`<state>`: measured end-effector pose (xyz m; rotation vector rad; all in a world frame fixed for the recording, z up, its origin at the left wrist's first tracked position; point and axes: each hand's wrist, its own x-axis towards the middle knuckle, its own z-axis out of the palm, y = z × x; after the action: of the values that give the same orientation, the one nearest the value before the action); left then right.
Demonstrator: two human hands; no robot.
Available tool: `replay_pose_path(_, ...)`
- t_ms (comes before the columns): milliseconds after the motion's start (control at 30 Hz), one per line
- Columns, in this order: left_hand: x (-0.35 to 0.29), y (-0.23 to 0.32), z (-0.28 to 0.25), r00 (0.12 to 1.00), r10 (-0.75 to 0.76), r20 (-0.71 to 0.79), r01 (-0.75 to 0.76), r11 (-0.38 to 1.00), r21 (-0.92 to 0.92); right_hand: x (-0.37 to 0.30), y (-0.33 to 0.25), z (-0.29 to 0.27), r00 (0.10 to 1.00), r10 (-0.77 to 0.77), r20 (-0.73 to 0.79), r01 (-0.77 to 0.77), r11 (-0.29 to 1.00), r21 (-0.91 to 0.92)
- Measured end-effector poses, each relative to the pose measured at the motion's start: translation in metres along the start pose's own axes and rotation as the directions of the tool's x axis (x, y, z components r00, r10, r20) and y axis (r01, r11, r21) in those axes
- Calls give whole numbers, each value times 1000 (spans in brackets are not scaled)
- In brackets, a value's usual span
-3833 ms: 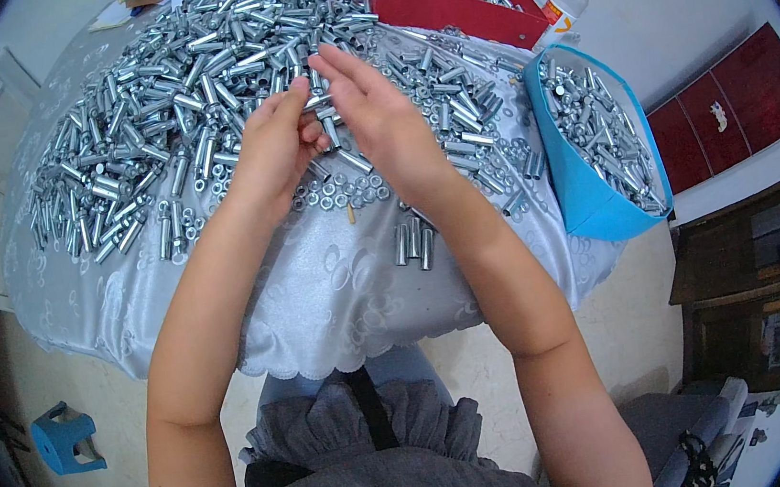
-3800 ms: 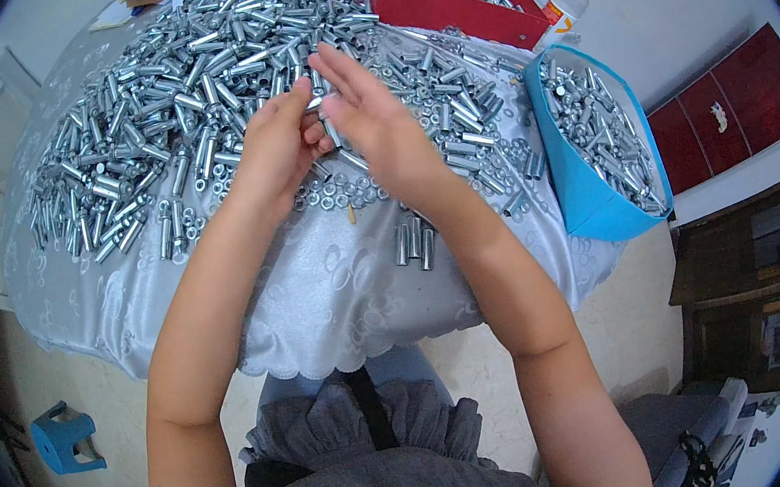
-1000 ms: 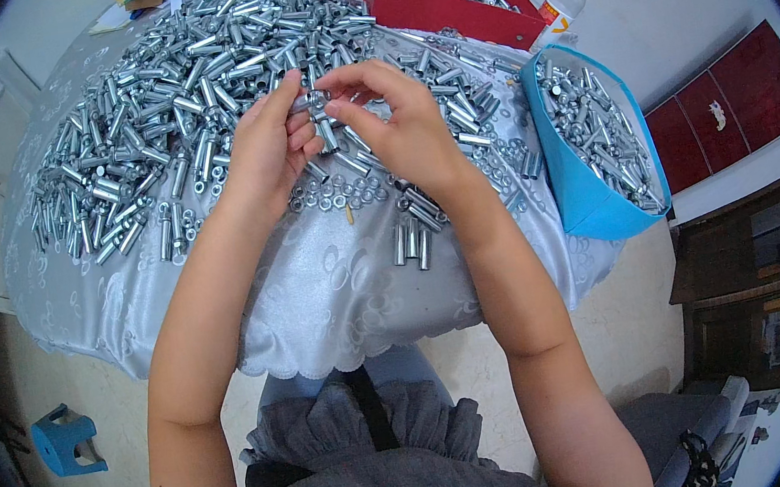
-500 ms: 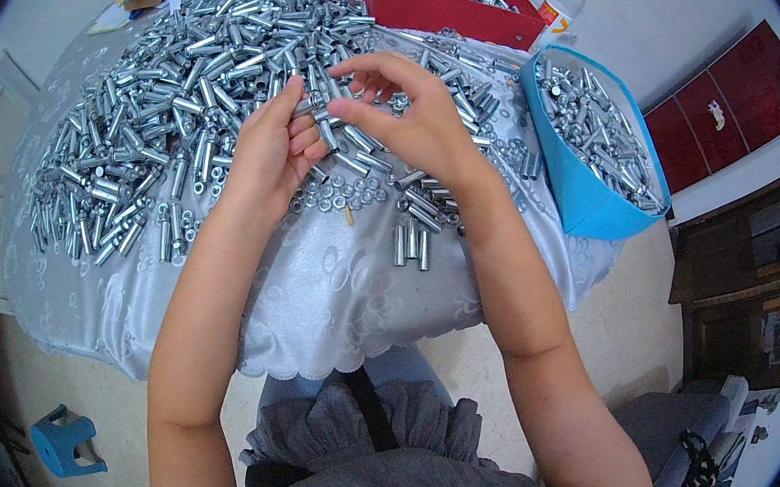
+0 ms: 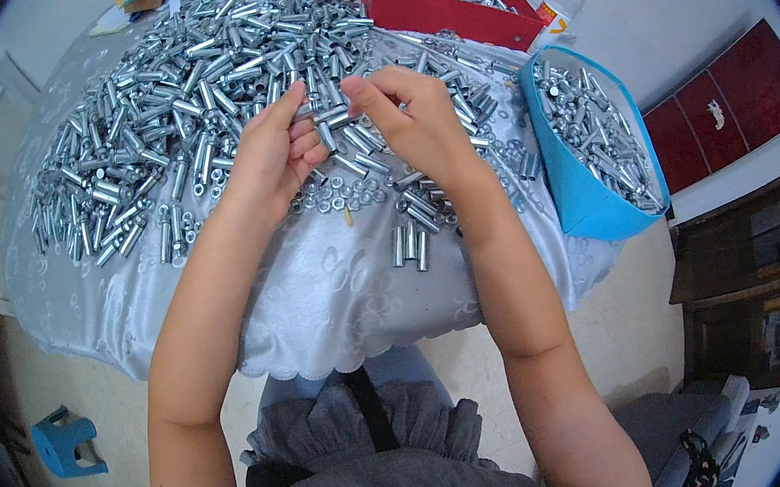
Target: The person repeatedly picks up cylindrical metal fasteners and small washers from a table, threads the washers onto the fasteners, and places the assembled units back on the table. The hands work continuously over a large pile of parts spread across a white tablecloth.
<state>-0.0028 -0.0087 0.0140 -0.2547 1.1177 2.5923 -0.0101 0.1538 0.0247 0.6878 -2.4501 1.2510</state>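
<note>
Hands (image 5: pixel 348 128) raised slightly since before, pinching metal sleeve (image 5: pixel 323 116), pile (image 5: pixel 181 94) unchanged

Both bare arms reaching far out, left hand (image 5: pixel 272 153) and right hand (image 5: pixel 407 118) close together, fingers curled and pinching.

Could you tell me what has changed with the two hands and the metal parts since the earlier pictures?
The right hand has drawn back from overlapping the left hand and now curls its fingers, so both pinch a small silver metal sleeve between fingertips above the pile of metal sleeves. The ring of nuts, the red box, the blue bin and the white tablecloth stayed as they were.
</note>
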Motion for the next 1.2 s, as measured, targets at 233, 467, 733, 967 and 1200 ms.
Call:
replay_pose_path(233, 2, 1, -4, 999, -29, 39, 29, 1000, -10, -1, -7, 6, 972, -227, -56, 229, 973, 34)
replay_pose_path(467, 2, 1, -4, 999, -39, 11, 39, 999, 12, -3, -5, 2, 996, -56, 68, 69, 976, -205)
replay_pose_path(733, 0, -1, -1, 999, -35, 15, 35, 999, 25, -2, -8, 4, 984, -174, -38, 175, 983, 47)
replay_pose_path(967, -1, -1, 0, 998, -56, 14, 55, 995, 78, -3, -7, -3, 996, 22, 88, -11, 992, -125)
replay_pose_path(1200, -3, -1, 2, 1000, -24, 19, 22, 995, 96, -1, -5, 3, 974, -227, -13, 227, 972, 68)
